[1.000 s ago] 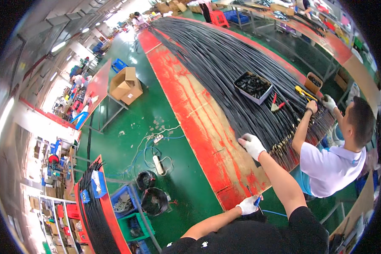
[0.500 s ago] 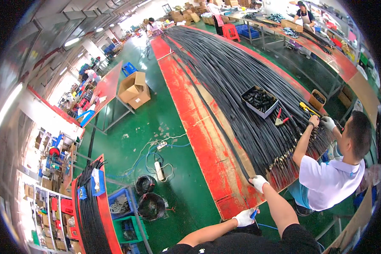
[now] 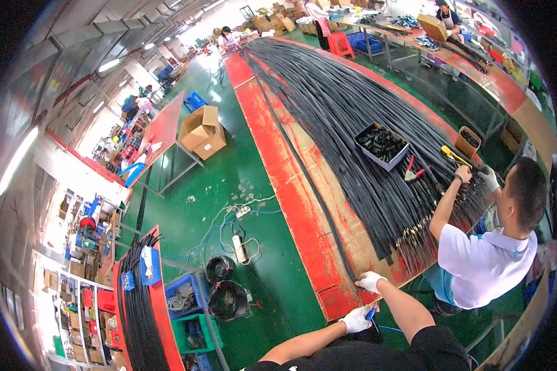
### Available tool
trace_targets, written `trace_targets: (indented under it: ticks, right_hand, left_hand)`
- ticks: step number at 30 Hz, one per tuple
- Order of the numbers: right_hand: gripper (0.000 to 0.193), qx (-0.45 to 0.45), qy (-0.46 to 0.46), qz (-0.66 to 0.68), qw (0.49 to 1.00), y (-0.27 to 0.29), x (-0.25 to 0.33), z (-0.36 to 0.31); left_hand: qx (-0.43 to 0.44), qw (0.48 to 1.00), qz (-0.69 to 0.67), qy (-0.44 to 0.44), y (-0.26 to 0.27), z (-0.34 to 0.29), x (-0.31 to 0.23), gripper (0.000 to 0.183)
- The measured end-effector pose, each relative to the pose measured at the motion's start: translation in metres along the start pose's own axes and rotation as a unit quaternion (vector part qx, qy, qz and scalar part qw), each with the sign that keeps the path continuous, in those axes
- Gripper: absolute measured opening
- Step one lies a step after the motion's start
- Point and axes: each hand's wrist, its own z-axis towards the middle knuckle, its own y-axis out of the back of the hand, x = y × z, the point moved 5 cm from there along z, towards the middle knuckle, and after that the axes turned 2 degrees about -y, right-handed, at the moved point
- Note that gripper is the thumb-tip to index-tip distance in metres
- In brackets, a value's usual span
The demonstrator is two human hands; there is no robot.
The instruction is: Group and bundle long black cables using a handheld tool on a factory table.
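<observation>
My right hand, in a white glove, closes on the near end of a black cable. That cable runs along the bench top, apart from the large bundle of black cables to its right. At the near edge of the bench, my left hand, also gloved in white, is wrapped round a small tool with a blue handle. The tool's working end is too small to make out. Frayed, lighter-coloured ends show along the near side of the bundle.
The long red bench carries a box of black parts, red-handled pliers and a yellow tool. A co-worker handles cables at right. Left on the floor stand a power strip, black coils and crates.
My right hand has shifted left with the cable end, away from the bundle. My left hand has stayed nearly in place. At the back right, a person has tilted up a cardboard box.
</observation>
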Motion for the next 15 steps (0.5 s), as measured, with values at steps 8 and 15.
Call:
trace_targets:
  ticks: [8, 15]
  right_hand:
    - [0.055, -0.101, 0.069, -0.209, 0.970, 0.009, -0.010, -0.004]
    - [0.054, -0.293, 0.134, 0.007, 0.947, 0.016, 0.026, -0.040]
  left_hand:
    - [-0.002, 1.000, 0.003, -0.015, -0.006, 0.002, -0.006, 0.049]
    - [-0.026, 0.992, -0.099, -0.069, -0.011, 0.003, 0.023, 0.047]
